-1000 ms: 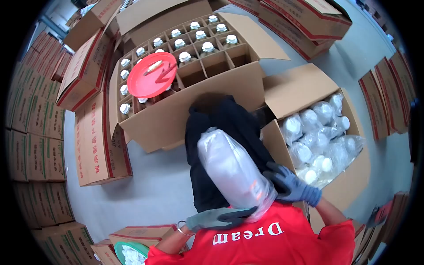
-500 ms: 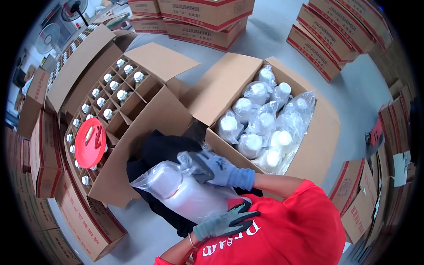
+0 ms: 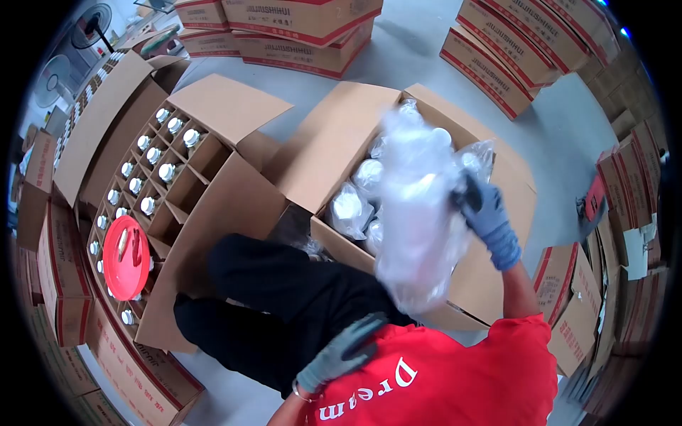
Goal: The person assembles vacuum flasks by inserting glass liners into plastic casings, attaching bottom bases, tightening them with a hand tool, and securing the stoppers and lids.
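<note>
The right hand (image 3: 486, 213), in a blue-grey glove, is keeping its grip clamped on the right side of a big clear plastic bag (image 3: 419, 213). The bag is looking blurry, so its insides are hard to tell. It is hanging over the near edge of an open box (image 3: 341, 243), covering the middle of that edge. Wrapped bottles (image 3: 348, 206) are sitting in the box, by its left corner too. The left hand (image 3: 341, 353) is lying against the red shirt (image 3: 455, 369), its grip loose and a bit apart. A red plate (image 3: 124, 277) is resting on white-capped bottles (image 3: 167, 172) near the lower corner of another box (image 3: 206, 241).
</note>
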### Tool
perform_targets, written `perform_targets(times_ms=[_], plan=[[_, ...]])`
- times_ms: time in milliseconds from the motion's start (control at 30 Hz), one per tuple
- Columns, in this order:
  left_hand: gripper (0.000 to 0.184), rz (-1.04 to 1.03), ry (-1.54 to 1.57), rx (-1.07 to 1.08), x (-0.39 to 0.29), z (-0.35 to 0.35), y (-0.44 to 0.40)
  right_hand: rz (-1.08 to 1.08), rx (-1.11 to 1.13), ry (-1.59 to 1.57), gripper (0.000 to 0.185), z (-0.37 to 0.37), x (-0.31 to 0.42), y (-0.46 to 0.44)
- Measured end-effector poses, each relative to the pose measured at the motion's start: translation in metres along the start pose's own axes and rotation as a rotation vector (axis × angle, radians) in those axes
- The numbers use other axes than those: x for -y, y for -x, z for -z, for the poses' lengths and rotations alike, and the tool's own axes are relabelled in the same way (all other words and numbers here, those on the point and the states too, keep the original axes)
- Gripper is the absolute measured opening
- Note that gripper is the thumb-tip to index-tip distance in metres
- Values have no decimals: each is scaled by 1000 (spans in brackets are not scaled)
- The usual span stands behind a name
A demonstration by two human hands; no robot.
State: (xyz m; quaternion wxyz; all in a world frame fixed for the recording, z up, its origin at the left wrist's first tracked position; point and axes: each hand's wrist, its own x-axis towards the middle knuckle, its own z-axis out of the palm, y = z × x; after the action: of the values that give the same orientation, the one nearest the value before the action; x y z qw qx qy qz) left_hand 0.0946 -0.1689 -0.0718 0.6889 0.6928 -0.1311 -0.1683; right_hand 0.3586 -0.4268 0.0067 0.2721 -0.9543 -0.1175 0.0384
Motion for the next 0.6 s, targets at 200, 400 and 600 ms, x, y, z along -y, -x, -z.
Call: perform_targets(times_ms=[200, 400, 600], plan=[[39, 176, 48, -447, -15, 60, 25, 171, -728, 385, 61, -81, -208, -110], [40, 79, -905, -1036, -8, 121, 33, 4, -436, 139, 56, -207, -254, -118], [58, 307, -414, -1167, 56, 179, 90, -180, -55, 246, 46, -258, -286, -140]])
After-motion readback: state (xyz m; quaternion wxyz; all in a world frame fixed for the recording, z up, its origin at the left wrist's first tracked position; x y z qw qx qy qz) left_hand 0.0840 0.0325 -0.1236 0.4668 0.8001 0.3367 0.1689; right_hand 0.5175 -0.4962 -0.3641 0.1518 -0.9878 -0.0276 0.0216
